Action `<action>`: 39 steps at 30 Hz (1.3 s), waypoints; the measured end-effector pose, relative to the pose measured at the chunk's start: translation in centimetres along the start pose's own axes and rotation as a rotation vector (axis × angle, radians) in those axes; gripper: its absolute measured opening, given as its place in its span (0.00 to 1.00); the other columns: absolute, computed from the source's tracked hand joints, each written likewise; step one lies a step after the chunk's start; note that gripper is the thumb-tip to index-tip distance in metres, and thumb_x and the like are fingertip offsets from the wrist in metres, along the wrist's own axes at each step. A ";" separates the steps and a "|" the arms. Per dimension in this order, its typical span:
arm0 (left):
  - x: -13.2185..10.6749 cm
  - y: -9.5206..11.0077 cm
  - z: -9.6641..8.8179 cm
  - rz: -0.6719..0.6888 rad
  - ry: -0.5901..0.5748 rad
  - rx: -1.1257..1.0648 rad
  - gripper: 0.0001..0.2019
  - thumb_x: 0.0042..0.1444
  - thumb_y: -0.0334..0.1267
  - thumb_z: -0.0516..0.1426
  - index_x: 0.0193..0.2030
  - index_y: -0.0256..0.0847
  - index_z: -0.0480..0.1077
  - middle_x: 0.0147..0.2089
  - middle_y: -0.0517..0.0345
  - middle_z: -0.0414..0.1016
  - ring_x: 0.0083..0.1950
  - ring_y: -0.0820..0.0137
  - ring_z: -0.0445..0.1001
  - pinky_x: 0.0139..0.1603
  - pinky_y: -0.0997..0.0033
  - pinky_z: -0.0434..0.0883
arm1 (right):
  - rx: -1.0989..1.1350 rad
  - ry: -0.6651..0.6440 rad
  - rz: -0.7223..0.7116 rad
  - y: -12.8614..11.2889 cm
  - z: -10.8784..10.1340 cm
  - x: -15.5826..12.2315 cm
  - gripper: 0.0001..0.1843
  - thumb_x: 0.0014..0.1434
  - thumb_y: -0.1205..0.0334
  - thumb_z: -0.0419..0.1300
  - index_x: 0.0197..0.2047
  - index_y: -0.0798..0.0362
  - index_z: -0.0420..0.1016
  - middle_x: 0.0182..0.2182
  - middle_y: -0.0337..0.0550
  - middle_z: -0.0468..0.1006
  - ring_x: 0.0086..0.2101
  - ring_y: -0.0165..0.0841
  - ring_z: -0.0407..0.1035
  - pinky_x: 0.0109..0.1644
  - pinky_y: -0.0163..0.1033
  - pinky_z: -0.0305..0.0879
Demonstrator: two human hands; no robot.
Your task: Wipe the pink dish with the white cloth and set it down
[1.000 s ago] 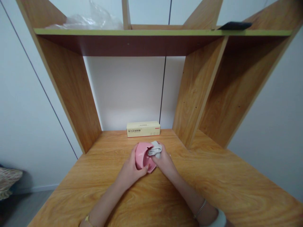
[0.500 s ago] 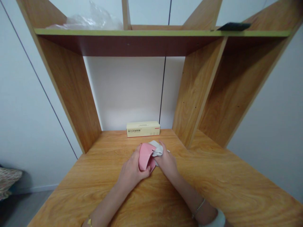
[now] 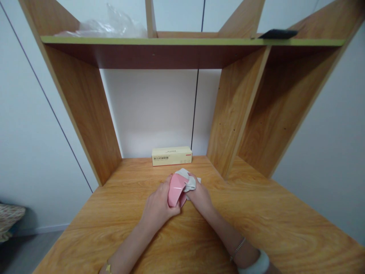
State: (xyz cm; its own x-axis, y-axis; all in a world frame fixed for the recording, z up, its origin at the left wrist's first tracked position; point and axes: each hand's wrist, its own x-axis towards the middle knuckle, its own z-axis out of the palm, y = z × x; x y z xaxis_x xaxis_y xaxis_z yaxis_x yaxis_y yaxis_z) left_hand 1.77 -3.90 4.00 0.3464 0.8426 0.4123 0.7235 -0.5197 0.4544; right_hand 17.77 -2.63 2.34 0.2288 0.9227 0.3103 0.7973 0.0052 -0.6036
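My left hand point(image 3: 158, 203) is closed around a glossy pink bowl-like piece point(image 3: 176, 190), gripping it by its left side. The piece is tilted, with its opening turned to the right; its exact kind does not show. A crumpled white cloth point(image 3: 190, 184) is pinched in my right hand point(image 3: 201, 198), pressed against the far right edge of the pink piece. Part of the cloth lies over that edge, and the fingers behind it are hidden. Both hands are just above the wooden desk point(image 3: 182, 239).
Behind my hands a long cream box point(image 3: 172, 156) with printed lettering lies on the desk. Wooden side panels point(image 3: 239, 110) rise at left and right under a shelf point(image 3: 154, 42). Up there are a clear plastic bag point(image 3: 111, 27) and a dark flat object point(image 3: 278, 34).
My right hand and the cloth have shifted slightly to the left along the pink piece's edge. The left hand keeps its hold, and the piece has turned a little.
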 end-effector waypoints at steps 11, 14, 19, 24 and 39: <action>-0.1 0.0 -0.3 0.020 0.000 -0.028 0.36 0.46 0.44 0.55 0.62 0.43 0.47 0.48 0.48 0.70 0.46 0.57 0.71 0.45 0.60 0.67 | 0.110 0.025 -0.049 0.2 0.3 0.1 0.24 0.50 0.62 0.54 0.52 0.49 0.63 0.43 0.45 0.76 0.40 0.36 0.71 0.40 0.36 0.63; -0.1 -0.1 -0.5 0.038 0.001 -0.083 0.36 0.46 0.43 0.56 0.62 0.44 0.49 0.50 0.48 0.69 0.47 0.57 0.70 0.46 0.60 0.67 | 0.154 -0.018 -0.058 0.6 0.6 0.2 0.21 0.50 0.63 0.54 0.50 0.47 0.66 0.41 0.43 0.77 0.40 0.34 0.71 0.41 0.34 0.63; -0.1 -1.6 -0.2 -0.079 0.017 -0.226 0.34 0.51 0.45 0.53 0.63 0.41 0.45 0.54 0.45 0.66 0.51 0.59 0.68 0.49 0.58 0.65 | 0.166 -0.036 -0.075 0.5 0.4 0.0 0.20 0.52 0.63 0.52 0.50 0.46 0.67 0.43 0.41 0.76 0.43 0.34 0.69 0.44 0.35 0.62; 0.0 -2.8 1.3 -0.120 -0.003 -0.427 0.39 0.47 0.47 0.58 0.62 0.37 0.45 0.58 0.42 0.61 0.57 0.58 0.62 0.56 0.56 0.59 | 0.138 -0.028 -0.009 0.4 0.2 -0.1 0.25 0.52 0.64 0.51 0.55 0.49 0.63 0.44 0.44 0.75 0.44 0.35 0.68 0.45 0.36 0.62; 0.0 -2.5 1.3 -0.112 -0.037 -0.496 0.30 0.46 0.44 0.58 0.54 0.36 0.54 0.49 0.48 0.69 0.47 0.64 0.70 0.47 0.64 0.67 | 0.163 0.046 0.032 0.1 -0.1 -0.1 0.32 0.51 0.56 0.56 0.59 0.49 0.54 0.42 0.48 0.76 0.41 0.39 0.70 0.40 0.39 0.64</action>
State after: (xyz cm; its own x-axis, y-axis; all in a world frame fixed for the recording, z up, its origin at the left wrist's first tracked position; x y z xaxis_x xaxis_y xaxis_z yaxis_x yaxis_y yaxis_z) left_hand 0.70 -2.40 1.83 0.3107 0.8966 0.3154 0.3895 -0.4228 0.8183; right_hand 17.92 -2.78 2.29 0.2811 0.9046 0.3203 0.6889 0.0421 -0.7236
